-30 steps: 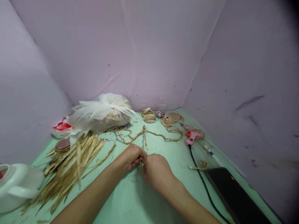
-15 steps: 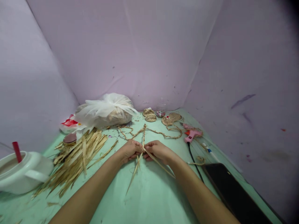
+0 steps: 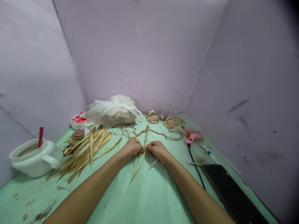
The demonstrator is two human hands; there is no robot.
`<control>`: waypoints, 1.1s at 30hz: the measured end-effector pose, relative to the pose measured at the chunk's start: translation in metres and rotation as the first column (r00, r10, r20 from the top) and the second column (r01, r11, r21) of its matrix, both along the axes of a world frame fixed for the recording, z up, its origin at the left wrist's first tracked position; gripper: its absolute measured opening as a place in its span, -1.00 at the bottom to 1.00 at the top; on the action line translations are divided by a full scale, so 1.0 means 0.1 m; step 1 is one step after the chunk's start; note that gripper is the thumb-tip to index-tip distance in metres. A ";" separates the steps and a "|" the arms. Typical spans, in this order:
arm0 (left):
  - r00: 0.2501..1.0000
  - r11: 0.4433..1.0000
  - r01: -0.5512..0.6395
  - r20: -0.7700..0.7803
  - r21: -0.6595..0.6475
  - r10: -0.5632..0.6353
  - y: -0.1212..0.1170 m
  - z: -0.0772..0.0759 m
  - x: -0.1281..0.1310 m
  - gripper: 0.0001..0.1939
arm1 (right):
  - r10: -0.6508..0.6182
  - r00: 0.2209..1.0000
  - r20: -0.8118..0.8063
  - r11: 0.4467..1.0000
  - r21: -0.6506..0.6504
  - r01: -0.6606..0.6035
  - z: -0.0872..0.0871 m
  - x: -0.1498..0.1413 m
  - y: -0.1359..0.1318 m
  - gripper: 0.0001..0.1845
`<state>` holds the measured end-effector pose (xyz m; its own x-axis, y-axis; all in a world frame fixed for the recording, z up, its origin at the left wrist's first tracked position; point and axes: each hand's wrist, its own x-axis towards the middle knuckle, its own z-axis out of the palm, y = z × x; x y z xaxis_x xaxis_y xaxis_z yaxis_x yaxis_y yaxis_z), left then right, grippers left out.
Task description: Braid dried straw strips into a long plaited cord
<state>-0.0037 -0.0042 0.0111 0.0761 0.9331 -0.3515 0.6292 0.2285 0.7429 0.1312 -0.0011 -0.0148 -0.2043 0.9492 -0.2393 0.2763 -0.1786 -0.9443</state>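
Observation:
My left hand (image 3: 135, 147) and my right hand (image 3: 157, 149) meet at the middle of the table, both closed in a pinch on the near end of a thin braid (image 3: 146, 137) of dried plant fibre. Loose fibre strips (image 3: 138, 169) hang out below my fingers toward me. Beyond the hands the braid runs to a point where longer braided cord (image 3: 163, 135) spreads left and right. A pile of dried fibre strips (image 3: 86, 152) lies to the left of my left hand.
Left: a white pot (image 3: 37, 160) with a red stick (image 3: 40, 137). Behind stand a tied plastic bag (image 3: 116, 112), coiled fibre pieces (image 3: 152, 118) and a bead container (image 3: 163, 117). Right: a pink glue gun (image 3: 192, 137), its black cord (image 3: 196, 168) and a dark phone (image 3: 231, 193).
The view has shifted left, bringing more of the pot into sight. My hands moved from overlapping to side by side at the braid's end, and the loose strips changed position.

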 end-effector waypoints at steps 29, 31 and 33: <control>0.918 0.975 -0.016 0.384 -0.222 0.102 -0.08 -0.01 0.13 -0.88 | 0.168 0.986 -0.009 0.975 0.147 -0.165 -0.05 0.12 0.03 -0.94; 0.941 0.979 -0.067 0.314 -0.192 0.126 -0.07 -0.03 0.15 -0.86 | 0.185 0.982 0.040 0.964 0.185 -0.190 -0.04 0.15 0.04 -0.93; 0.956 0.981 -0.121 0.249 -0.154 0.157 -0.05 -0.07 0.20 -0.83 | 0.179 0.972 0.150 0.946 0.244 -0.212 -0.01 0.17 0.02 -0.93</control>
